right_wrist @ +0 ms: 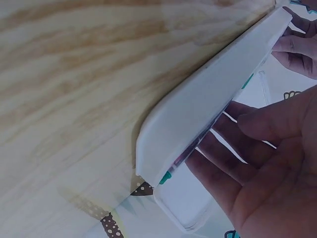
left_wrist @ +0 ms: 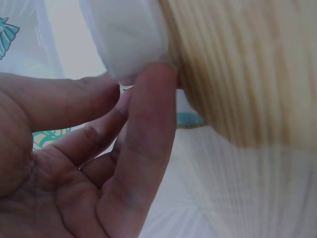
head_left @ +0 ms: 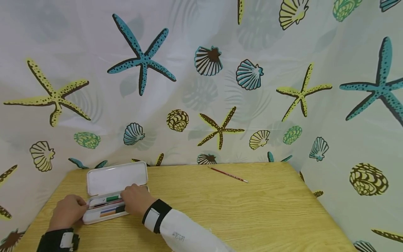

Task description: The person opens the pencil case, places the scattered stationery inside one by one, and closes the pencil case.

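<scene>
A white pencil case [head_left: 107, 218] stands on the left of the table, its lid [head_left: 116, 178] tipped back behind it. Pens and pencils lie inside, among them a green-marked one [head_left: 112, 198] and a blue one [head_left: 108, 211]. My left hand [head_left: 66, 211] pinches the left end of the case between thumb and finger, as the left wrist view shows. My right hand [head_left: 137, 200] reaches over the right part of the case. In the right wrist view its fingers [right_wrist: 218, 158] extend, nearly straight, over the case's edge among the pens; the fingertips are hidden.
A red pencil [head_left: 228, 174] with a white end lies near the back edge of the wooden table [head_left: 252, 217]. A pale curtain [head_left: 189, 91] printed with starfish and shells hangs behind the table and along its sides.
</scene>
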`<move>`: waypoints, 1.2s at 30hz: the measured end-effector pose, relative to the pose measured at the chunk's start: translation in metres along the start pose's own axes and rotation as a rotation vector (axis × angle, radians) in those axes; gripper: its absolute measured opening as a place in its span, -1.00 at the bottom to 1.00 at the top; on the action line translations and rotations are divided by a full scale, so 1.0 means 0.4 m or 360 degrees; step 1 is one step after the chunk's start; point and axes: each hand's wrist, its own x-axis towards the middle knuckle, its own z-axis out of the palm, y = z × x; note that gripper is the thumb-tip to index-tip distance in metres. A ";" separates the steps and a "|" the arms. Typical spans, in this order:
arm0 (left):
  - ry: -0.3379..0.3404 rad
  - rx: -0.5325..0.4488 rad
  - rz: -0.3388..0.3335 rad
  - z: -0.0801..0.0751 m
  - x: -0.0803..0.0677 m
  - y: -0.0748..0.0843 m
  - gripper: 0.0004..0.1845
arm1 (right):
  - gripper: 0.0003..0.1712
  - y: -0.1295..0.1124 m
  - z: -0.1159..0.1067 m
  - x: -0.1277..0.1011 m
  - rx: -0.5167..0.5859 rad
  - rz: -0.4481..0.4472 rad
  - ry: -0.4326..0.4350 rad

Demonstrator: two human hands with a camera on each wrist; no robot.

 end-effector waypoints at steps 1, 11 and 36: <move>-0.0001 -0.0001 0.0003 0.001 0.002 -0.002 -0.76 | -0.80 0.000 0.000 0.000 0.0002 0.0002 -0.0004; 0.0003 0.0003 0.0014 0.008 0.013 -0.015 -0.76 | -0.71 0.014 0.005 -0.001 0.0101 0.0050 0.0009; 0.0020 -0.0004 -0.0004 0.008 0.009 -0.007 -0.76 | -0.79 0.250 -0.201 -0.081 0.0550 0.0033 0.0455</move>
